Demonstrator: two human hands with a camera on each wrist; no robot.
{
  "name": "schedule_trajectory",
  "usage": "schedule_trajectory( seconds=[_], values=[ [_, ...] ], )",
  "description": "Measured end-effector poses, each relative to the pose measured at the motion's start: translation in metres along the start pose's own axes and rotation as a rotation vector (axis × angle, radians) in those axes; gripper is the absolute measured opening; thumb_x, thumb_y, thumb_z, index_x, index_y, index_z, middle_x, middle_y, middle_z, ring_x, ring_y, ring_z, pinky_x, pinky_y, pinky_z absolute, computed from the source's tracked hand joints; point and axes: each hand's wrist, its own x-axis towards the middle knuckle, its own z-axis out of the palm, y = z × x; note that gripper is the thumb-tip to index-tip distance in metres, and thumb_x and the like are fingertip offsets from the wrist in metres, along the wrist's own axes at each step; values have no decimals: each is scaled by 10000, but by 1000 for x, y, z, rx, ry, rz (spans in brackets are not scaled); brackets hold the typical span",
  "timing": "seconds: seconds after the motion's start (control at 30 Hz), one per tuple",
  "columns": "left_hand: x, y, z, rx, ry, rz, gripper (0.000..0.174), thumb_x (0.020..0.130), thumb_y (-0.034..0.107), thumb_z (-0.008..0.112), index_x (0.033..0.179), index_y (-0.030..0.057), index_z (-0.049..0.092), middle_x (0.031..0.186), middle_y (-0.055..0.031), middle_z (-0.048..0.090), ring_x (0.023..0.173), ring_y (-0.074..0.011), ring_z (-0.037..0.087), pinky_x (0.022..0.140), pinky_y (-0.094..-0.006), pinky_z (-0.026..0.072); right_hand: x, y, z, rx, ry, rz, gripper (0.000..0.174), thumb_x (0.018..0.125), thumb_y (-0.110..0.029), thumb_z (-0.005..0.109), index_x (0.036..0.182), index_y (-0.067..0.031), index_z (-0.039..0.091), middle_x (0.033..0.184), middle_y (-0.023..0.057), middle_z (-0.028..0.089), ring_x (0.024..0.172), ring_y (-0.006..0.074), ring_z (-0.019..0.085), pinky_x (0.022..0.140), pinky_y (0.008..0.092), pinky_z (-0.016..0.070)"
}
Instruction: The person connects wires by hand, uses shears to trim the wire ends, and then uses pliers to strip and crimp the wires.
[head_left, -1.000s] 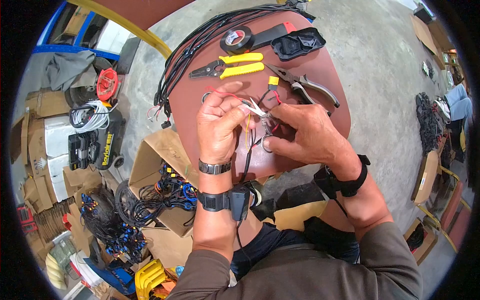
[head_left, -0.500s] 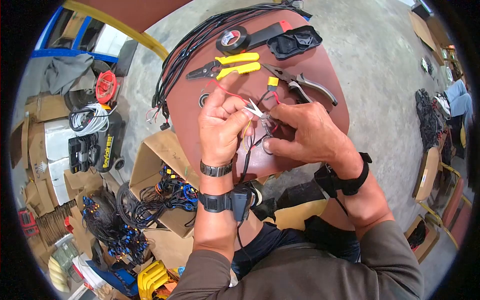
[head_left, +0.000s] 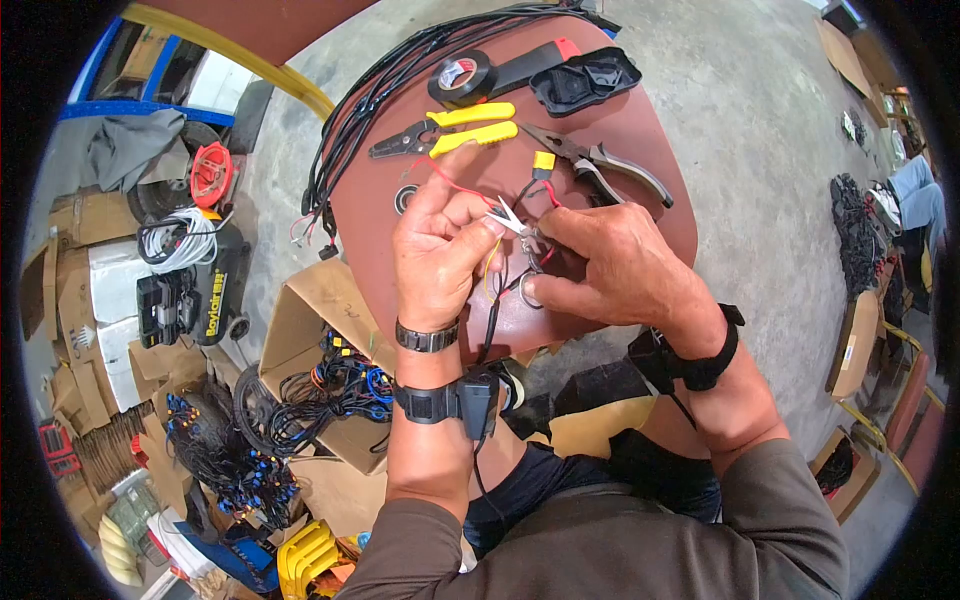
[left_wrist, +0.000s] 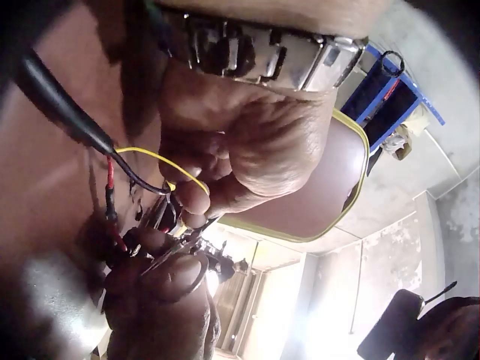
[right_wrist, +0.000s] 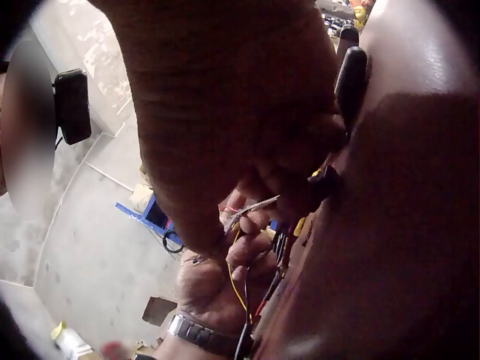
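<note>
In the head view my left hand (head_left: pixel 435 255) pinches thin wires between thumb and fingertips, with a red wire (head_left: pixel 455 180) running out past the index finger. A yellow wire (left_wrist: pixel 161 155) bends from the end of a black cable (left_wrist: pixel 64 109) up to those fingertips. My right hand (head_left: pixel 625 265) grips small scissors (head_left: pixel 526 232), thumb at one handle loop. Their blades are spread and reach the left thumb tip and the wires. Just beyond the right fingers lies a yellow connector (head_left: pixel 543 162) with red and black leads.
On the brown table (head_left: pixel 640 245) lie yellow-handled wire strippers (head_left: pixel 470 130), pliers (head_left: pixel 600 165), black tape (head_left: pixel 462 80), a black tray (head_left: pixel 585 82) and bundled black cables (head_left: pixel 375 95). A cardboard box (head_left: pixel 330 300) of wiring stands beside the table, lower left.
My left index finger has straightened upward, and the red wire has shifted with it. The right hand and the spread scissors stay nearly in place. The head view has shifted slightly.
</note>
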Motion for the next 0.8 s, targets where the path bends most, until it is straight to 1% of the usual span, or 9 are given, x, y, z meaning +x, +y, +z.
schedule_trajectory(
  seconds=[0.17, 0.37, 0.57, 0.8],
  values=[
    [0, -1, 2, 23, -14, 12, 664, 839, -75, 579, 1473, 17, 406, 798, -82, 674, 553, -74, 570, 477, -194, 431, 0, 1, -1, 7, -40, -4, 350, 721, -324, 731, 752, -7, 586, 602, 196, 601, 598, 413, 622, 553, 474, 498],
    [0, 0, 7, 34, -4, 13, 687, 824, -90, 547, 1484, 17, 389, 769, -66, 659, 529, -55, 523, 469, -185, 410, -2, 3, -3, 4, -69, -20, 336, 714, -307, 739, 701, -5, 592, 590, 209, 592, 589, 423, 618, 556, 486, 500],
    [1, 2, 8, 21, -13, 0, 687, 819, -95, 530, 1483, 9, 386, 748, -61, 644, 511, -49, 494, 459, -183, 394, -3, 3, -4, 45, -131, -19, 326, 745, -286, 731, 729, 8, 590, 578, 217, 579, 587, 429, 611, 562, 492, 497],
    [2, 1, 5, 25, 7, -1, 677, 800, -79, 528, 1463, -1, 413, 736, -73, 640, 497, -49, 481, 441, -184, 367, -4, 1, -5, 59, -131, -60, 273, 763, -224, 728, 757, 4, 578, 587, 208, 575, 600, 421, 616, 570, 493, 494]
  ],
)
